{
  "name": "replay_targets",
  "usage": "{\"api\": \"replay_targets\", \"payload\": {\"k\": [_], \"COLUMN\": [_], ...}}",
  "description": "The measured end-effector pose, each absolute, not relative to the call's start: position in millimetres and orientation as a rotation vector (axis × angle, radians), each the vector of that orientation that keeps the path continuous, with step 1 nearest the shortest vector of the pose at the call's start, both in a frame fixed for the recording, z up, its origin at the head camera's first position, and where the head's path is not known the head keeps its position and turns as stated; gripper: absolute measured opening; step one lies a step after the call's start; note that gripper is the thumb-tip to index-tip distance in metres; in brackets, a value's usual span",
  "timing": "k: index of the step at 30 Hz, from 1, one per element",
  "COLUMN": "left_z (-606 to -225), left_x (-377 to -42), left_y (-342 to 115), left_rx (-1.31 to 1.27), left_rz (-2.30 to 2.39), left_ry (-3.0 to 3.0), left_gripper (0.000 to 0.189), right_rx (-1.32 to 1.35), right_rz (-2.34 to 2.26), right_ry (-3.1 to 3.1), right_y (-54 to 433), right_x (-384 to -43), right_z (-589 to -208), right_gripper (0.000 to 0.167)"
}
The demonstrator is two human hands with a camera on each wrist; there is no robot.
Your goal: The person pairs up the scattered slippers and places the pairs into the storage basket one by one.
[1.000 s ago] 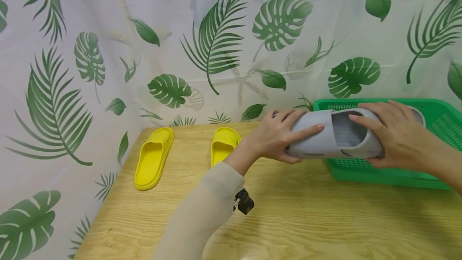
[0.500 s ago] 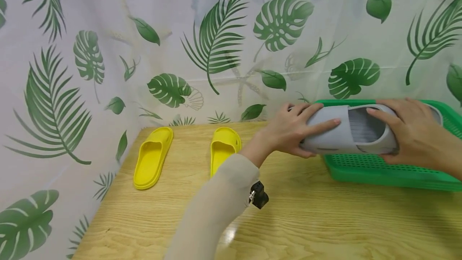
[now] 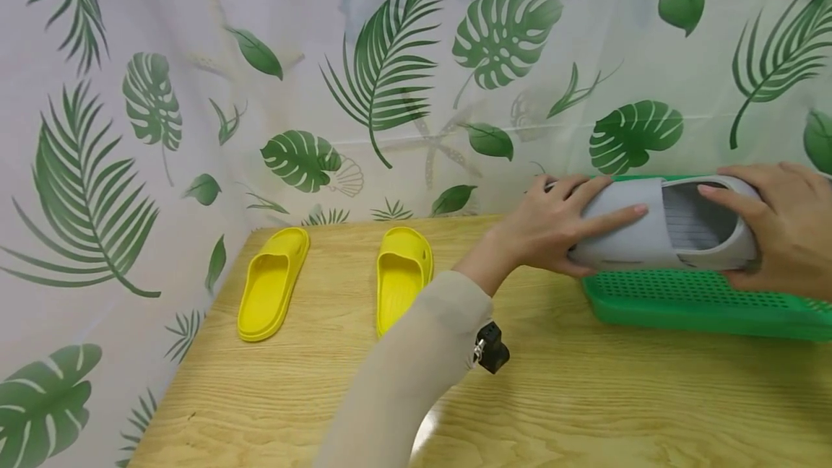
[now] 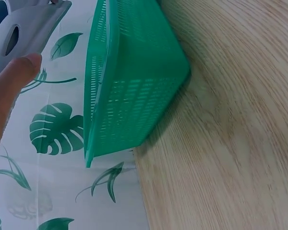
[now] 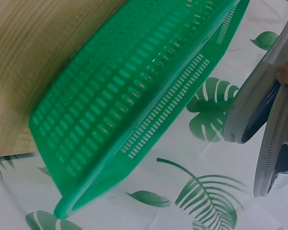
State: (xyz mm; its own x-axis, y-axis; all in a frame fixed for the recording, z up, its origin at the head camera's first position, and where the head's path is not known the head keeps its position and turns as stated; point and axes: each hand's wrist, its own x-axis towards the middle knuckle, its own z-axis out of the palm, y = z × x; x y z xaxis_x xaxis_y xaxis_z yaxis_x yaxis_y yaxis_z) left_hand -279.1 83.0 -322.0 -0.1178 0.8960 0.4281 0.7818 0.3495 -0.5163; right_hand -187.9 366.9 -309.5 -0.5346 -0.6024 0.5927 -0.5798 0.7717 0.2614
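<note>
A leaf-printed cloth [image 3: 383, 71] hangs behind and to the left of my work, the largest thing before me. Below it spreads the wood-grain tabletop [image 3: 585, 403]. My green perforated basket [image 3: 702, 313] stands at its rear edge, toward the right, running behind my right hand. My pale left sleeve [image 3: 403, 374] reaches across from the near edge. The pair of grey slippers [image 3: 640, 245] is up off the tabletop by the basket's rim, the two side by side. Two yellow slippers, one [image 3: 268, 291] near the rear left corner and one [image 3: 401, 273] farther right along the rear edge, lie apart. My left hand [image 3: 559, 226] grips the grey pair's strap end, my right hand [image 3: 793, 226] the other. A small black device [image 3: 494, 349] sits at my left cuff.
</note>
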Motion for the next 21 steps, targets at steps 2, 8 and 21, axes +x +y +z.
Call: {"api": "replay_targets", "payload": {"k": [2, 8, 21], "left_z": [-323, -327, -352], "left_x": [-279, -281, -272], "left_y": [86, 94, 104], "left_rx": [-1.467, -1.456, -1.515], "left_rz": [0.227, 0.307, 0.2], "left_ry": [-1.941, -2.011, -2.075], "left_gripper": [0.079, 0.086, 0.089], "right_rx": [0.877, 0.851, 0.832], "right_rz": [-0.056, -0.079, -0.091], "right_ry": [-2.279, -2.318, -2.371], "right_y": [370, 377, 396], "right_x": [-189, -192, -198], "right_z": [-309, -315, -326], "right_gripper": [0.095, 0.095, 0.099]}}
